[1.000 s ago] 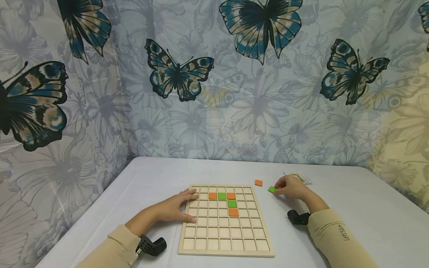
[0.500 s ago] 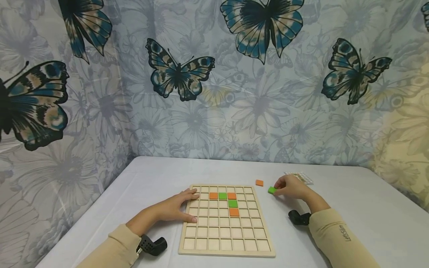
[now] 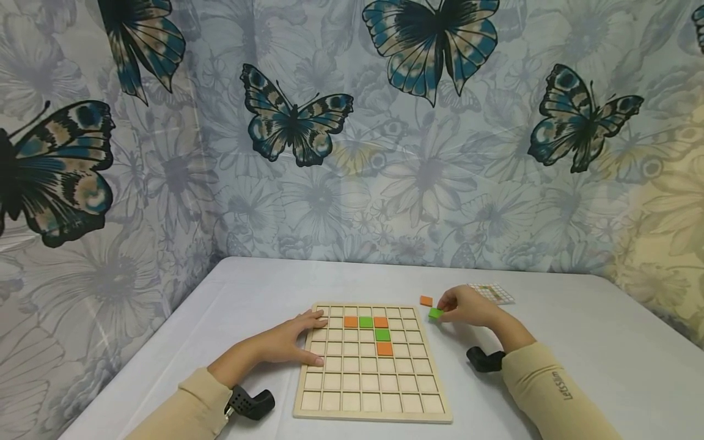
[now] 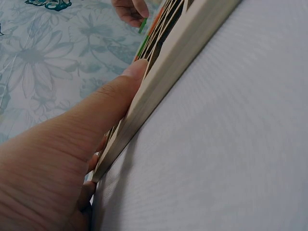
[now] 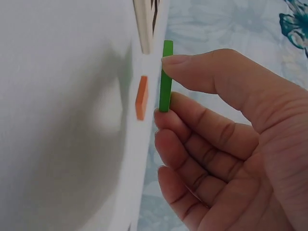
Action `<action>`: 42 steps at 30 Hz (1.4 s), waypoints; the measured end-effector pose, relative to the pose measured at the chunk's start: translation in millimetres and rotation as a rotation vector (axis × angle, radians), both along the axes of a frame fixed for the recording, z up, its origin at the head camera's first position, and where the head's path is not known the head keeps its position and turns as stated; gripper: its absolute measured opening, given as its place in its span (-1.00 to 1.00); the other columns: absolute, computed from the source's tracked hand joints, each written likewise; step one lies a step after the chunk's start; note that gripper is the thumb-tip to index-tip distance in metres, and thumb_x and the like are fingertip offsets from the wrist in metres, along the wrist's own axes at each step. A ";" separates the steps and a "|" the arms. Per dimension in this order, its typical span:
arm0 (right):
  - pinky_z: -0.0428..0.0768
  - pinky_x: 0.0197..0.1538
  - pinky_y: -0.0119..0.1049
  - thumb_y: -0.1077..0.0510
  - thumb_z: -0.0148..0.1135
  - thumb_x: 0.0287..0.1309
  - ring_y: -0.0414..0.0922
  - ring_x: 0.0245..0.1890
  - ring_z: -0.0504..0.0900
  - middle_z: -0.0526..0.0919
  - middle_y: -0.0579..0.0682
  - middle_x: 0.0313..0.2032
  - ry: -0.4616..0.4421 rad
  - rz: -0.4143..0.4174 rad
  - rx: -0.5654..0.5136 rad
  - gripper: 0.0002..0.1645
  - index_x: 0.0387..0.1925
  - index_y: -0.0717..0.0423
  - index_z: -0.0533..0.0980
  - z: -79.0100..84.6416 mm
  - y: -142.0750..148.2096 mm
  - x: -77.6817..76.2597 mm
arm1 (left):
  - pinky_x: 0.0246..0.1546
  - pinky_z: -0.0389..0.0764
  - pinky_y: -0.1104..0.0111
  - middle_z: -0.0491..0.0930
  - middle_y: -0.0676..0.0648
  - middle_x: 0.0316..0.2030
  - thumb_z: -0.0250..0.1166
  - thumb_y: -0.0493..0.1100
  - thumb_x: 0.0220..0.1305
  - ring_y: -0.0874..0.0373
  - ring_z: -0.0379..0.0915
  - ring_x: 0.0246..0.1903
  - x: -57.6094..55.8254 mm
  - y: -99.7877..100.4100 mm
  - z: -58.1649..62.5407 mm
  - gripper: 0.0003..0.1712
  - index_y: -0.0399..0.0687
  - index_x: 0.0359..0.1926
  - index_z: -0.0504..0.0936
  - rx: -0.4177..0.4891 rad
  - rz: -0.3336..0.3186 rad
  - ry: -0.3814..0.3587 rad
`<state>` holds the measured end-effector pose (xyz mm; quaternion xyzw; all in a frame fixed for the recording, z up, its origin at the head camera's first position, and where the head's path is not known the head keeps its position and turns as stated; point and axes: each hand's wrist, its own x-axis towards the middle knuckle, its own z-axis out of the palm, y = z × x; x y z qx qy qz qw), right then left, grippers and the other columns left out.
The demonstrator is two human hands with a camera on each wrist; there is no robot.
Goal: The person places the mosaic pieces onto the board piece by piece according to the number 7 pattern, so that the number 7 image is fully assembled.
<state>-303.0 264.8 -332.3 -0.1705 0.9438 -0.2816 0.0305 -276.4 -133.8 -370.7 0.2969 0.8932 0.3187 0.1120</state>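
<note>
A wooden grid board lies on the table, with orange and green square tiles set in some of its upper cells. My left hand rests on the board's left edge, fingers spread and thumb over the rim. In the left wrist view the thumb presses on the frame's top. Between thumb and fingertips my right hand pinches a green tile, held above the table just right of the board. An orange tile lies on the cloth behind it, near the board's upper right corner.
A printed grid card lies beyond the right hand, partly hidden by it. White cloth covers the table. A flowered curtain with butterflies hangs behind and at the left. Black wrist cameras sit on both wrists.
My right hand has moved left toward the board with the green tile in its pinch. The left hand stays on the board's edge, and the tiles on the board are unchanged.
</note>
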 end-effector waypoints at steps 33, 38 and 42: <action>0.53 -0.27 -0.38 0.19 0.39 -0.06 -0.28 -0.38 0.49 0.61 -0.12 -0.41 0.051 0.285 0.089 -0.83 -0.38 0.14 0.59 18.5 -61.6 22.8 | 0.37 -0.11 -0.16 -0.03 -0.03 0.45 0.42 0.21 -0.06 -0.12 -0.28 0.45 -2.1 -0.7 -1.4 -0.06 0.09 0.34 0.28 -0.010 0.002 0.005; 0.51 -0.31 -0.43 0.21 0.38 -0.06 -0.24 -0.38 0.49 0.59 -0.13 -0.41 0.029 0.319 0.075 -0.84 -0.38 0.13 0.58 20.2 -67.4 28.4 | 0.37 -0.12 -0.15 -0.03 -0.03 0.45 0.42 0.21 -0.06 -0.13 -0.29 0.45 -2.8 -0.7 -1.8 -0.06 0.08 0.34 0.28 -0.009 -0.002 0.006; 0.52 -0.30 -0.44 0.22 0.38 -0.06 -0.26 -0.37 0.49 0.59 -0.14 -0.41 0.027 0.337 0.084 -0.85 -0.38 0.12 0.59 21.0 -71.8 32.3 | 0.37 -0.12 -0.16 -0.03 -0.02 0.45 0.42 0.21 -0.07 -0.12 -0.30 0.46 -2.9 -0.6 -1.9 -0.05 0.09 0.34 0.28 -0.009 0.002 0.004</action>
